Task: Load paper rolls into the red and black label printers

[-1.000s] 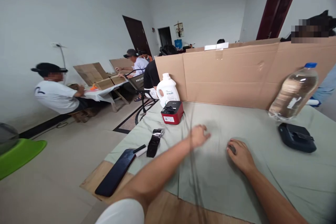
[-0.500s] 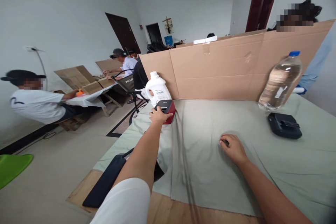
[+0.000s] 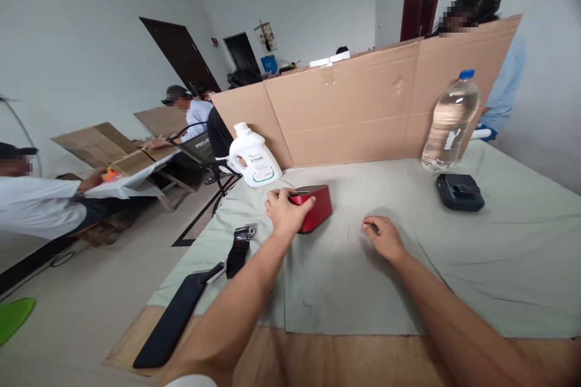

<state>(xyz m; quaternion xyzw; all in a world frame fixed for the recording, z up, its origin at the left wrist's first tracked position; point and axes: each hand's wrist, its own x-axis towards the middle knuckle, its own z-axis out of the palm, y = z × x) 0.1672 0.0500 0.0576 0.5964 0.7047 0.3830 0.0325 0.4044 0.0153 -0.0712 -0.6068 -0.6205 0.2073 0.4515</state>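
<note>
My left hand (image 3: 287, 213) is closed around a red box with a dark top (image 3: 318, 210), its thumb on the near side and its fingers over the left edge. The box appears slightly tilted over the cloth; I cannot tell whether its base touches. My right hand (image 3: 382, 237) is to the right of the box, apart from it, with fingers curled and the thumb near the index finger. Whatever may be inside that curl is hidden. Behind the box stands a white jug (image 3: 255, 160) with a cap and a handle.
A pale green cloth (image 3: 354, 290) covers the table. Upright cardboard (image 3: 345, 115) borders the back. At right are a clear bottle (image 3: 449, 124) and a black device (image 3: 460, 192). A dark flat pouch (image 3: 170, 320) and a glossy black strip (image 3: 239, 251) lie at left. Other people sit beyond.
My left hand has brought the red box away from the white jug, toward me and to the right. The view has turned right. My right hand keeps its curled shape.
</note>
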